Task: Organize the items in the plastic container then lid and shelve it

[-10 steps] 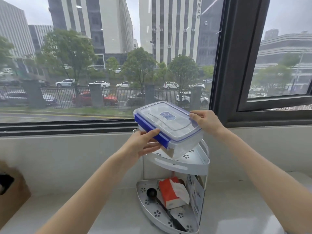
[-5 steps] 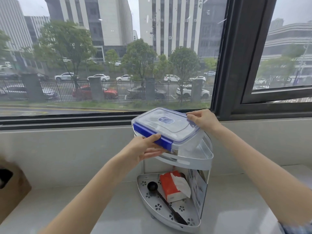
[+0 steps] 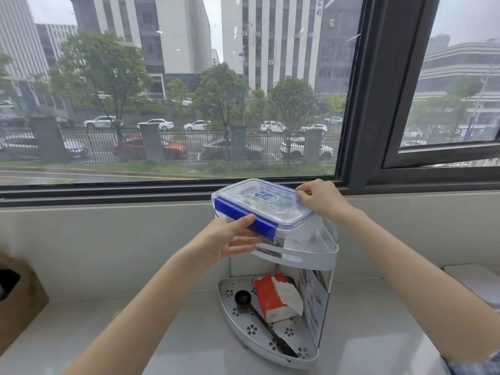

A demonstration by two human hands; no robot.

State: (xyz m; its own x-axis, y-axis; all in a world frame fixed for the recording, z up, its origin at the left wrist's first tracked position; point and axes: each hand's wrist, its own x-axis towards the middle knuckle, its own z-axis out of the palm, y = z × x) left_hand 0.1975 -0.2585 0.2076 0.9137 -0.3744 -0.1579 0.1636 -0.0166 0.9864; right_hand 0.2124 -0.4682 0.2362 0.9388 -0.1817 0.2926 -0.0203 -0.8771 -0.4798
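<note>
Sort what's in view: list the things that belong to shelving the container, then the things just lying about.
In the job: plastic container, its lid, left hand, right hand, top shelf of the corner rack.

Lying about: black scoop, red tissue pack, cardboard box.

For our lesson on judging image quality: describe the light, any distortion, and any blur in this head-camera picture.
Head view: soft, even daylight comes through the window, with no hard shadows on the counter; the wide lens bends the window frame and the building lines outward; the container, left hand and right hand are fairly sharp; the brown box at the left edge is smeared.
</note>
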